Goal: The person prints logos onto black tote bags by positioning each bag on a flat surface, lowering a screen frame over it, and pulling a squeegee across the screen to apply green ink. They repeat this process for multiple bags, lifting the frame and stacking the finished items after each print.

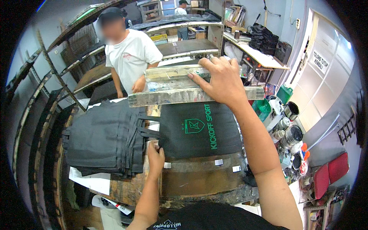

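Note:
A wooden screen-printing frame, smeared with old ink, is tilted up on edge at the far side of the table. My right hand grips its upper bar, thumb on the near side. Below it a black fabric bag lies flat on the brown printing board, bearing a green shield emblem and green lettering. Between this bag and a thick stack of black bags is my left hand, fingers curled by a bag handle. A small pale patch shows at its fingertips; whether it is held, I cannot tell.
A person in a white shirt stands across the table; another is farther back. Metal racks line the left. Ink tubs and cans crowd the right, near a red chair. White paper sticks out beneath the stack.

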`<state>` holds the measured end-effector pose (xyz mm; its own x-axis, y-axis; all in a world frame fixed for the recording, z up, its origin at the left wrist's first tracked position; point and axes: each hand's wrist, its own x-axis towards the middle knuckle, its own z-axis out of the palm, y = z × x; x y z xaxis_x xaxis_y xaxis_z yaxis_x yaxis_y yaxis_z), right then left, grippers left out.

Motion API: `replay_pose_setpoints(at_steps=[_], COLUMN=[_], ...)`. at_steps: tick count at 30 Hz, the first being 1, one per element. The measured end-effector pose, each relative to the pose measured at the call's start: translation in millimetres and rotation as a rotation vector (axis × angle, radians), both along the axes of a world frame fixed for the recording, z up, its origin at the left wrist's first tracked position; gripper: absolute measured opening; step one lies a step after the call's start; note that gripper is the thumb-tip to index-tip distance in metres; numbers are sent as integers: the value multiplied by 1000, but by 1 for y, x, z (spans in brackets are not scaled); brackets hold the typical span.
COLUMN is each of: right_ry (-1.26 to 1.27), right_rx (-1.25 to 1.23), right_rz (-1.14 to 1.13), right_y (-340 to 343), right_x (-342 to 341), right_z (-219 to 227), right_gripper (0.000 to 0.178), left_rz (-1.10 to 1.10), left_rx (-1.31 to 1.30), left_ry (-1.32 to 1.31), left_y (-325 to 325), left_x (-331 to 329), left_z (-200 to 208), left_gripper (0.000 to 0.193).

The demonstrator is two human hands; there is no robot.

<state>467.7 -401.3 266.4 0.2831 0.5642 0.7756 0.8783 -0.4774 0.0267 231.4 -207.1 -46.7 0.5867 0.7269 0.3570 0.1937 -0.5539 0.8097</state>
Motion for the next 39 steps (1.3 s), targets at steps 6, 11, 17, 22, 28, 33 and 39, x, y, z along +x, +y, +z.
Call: replay_pose_setpoints(at_steps=[6,11,17,22,28,33,39], right_ry=[-18,-60,3,-9,-36,-24,-38], right_rx=[-11,29,-12,9,10,-7,-21], right_rz=[-10,18,-19,19,-4,-22,-11], right_y=[6,2,-1,8,5,3,4], right_x=[17,7,5,2,9,4,4], right_z=[10,2,5,5,1,5,5], right_gripper=[51,53,53,50,49,53,56], left_rz=[-166,-75,121,392,841,460,268], left_rx=[-88,-235,-239,-89,559,476,575], left_ry=[-211,-227,-184,-107,127,114,736], left_y=[69,150,261,392,358,244,206], left_x=[39,-11,-72,-149,-180,-215,-229], left_z=[122,169,176,122,48,48,23], left_gripper=[37,50,51,52,50,51,78])
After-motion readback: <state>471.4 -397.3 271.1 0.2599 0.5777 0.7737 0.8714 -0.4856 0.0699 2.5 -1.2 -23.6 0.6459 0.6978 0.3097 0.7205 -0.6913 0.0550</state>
